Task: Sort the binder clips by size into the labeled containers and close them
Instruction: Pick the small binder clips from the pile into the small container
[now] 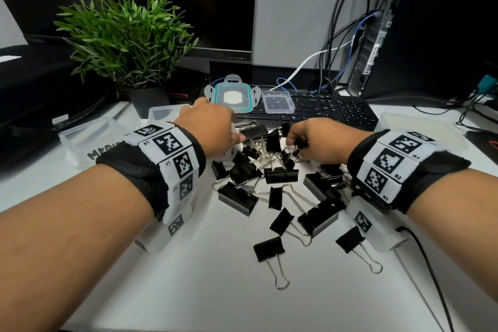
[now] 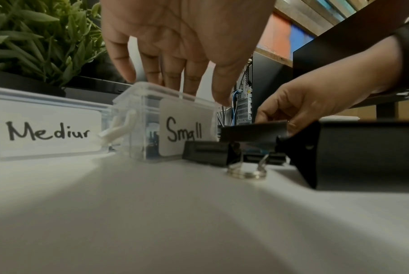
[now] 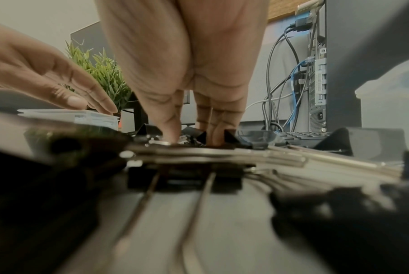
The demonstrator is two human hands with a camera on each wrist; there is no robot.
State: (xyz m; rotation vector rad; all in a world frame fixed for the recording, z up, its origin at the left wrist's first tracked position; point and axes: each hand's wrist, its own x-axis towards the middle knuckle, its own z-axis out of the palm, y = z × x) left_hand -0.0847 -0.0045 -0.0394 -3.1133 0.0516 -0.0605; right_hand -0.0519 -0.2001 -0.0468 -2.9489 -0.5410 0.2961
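A pile of black binder clips [image 1: 280,175] of mixed sizes lies in the middle of the white table. My left hand [image 1: 215,127] hovers over the clear container labeled "Small" [image 2: 149,118], its straight fingers [image 2: 175,77] pointing down at the rim and holding nothing. The container labeled "Medium" [image 2: 46,129] stands just left of it. My right hand [image 1: 296,147] reaches into the far side of the pile, thumb and fingers [image 3: 170,129] pinching a small binder clip [image 1: 299,145]. Whether the clip is off the table cannot be seen.
A potted plant [image 1: 129,35] stands behind the containers. A teal-rimmed lid [image 1: 233,97] and a clear lid [image 1: 277,101] lie on the keyboard [image 1: 336,110]. A translucent lid [image 1: 420,127] sits at the right. Cables and a computer tower [image 1: 377,21] are at the back right.
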